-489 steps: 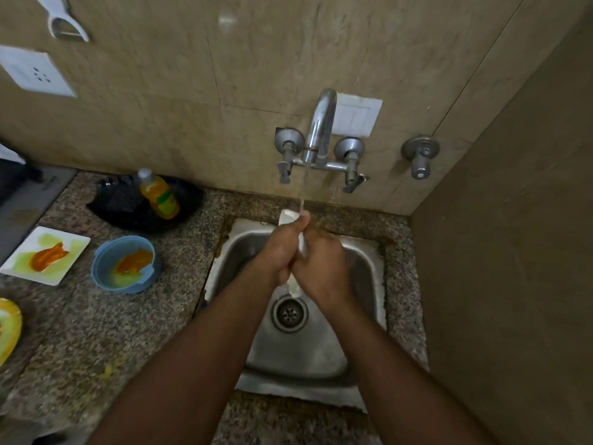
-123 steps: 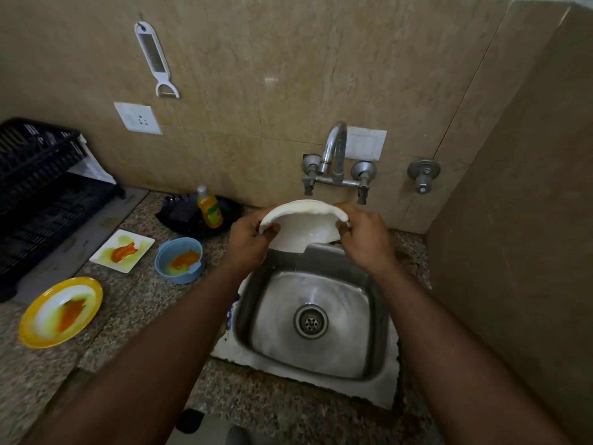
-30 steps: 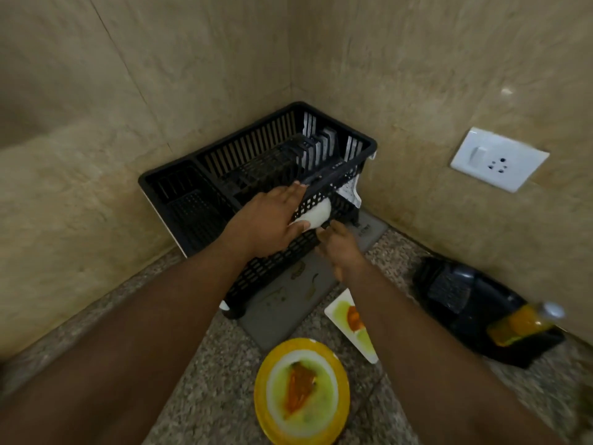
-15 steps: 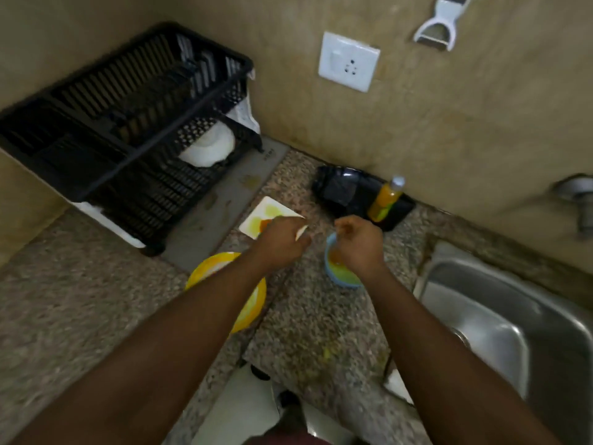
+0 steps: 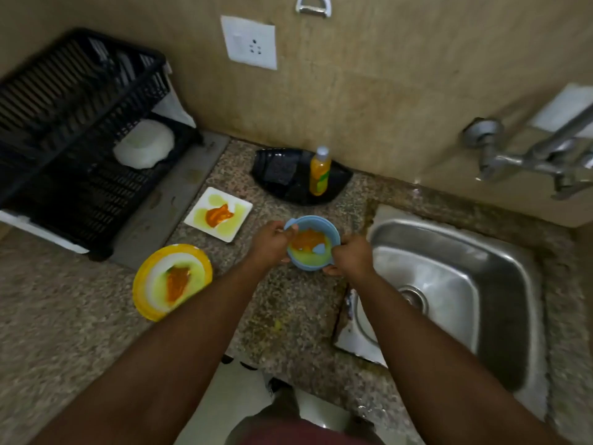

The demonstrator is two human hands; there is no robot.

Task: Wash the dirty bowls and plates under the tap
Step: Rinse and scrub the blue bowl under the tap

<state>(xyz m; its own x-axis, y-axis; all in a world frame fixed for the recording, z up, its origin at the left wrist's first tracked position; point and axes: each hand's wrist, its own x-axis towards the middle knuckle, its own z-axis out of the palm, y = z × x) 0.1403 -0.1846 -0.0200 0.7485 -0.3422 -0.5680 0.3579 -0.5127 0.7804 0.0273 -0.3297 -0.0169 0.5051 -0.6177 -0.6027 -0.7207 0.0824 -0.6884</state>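
Observation:
A blue bowl (image 5: 313,242) smeared with orange and yellow-green residue is held between both hands over the granite counter, just left of the steel sink (image 5: 500,252). My left hand (image 5: 269,244) grips its left rim and my right hand (image 5: 349,256) grips its right rim. A square white plate (image 5: 219,213) and a round yellow plate (image 5: 171,281), both with orange residue, lie on the counter to the left. A clean white bowl (image 5: 144,148) rests upside down in the black dish rack (image 5: 64,130). The tap (image 5: 552,149) juts from the wall at far right.
A black tray (image 5: 288,178) against the wall carries an orange soap bottle (image 5: 320,171) and a dark scrubber. A wall socket (image 5: 250,43) and a hanging peeler (image 5: 313,6) are above. The counter's front edge runs below my arms.
Both hands have closed on the blue bowl and it now sits slightly nearer the sink. Earlier, the white bowl was rinsed at the tap and placed in the rack.

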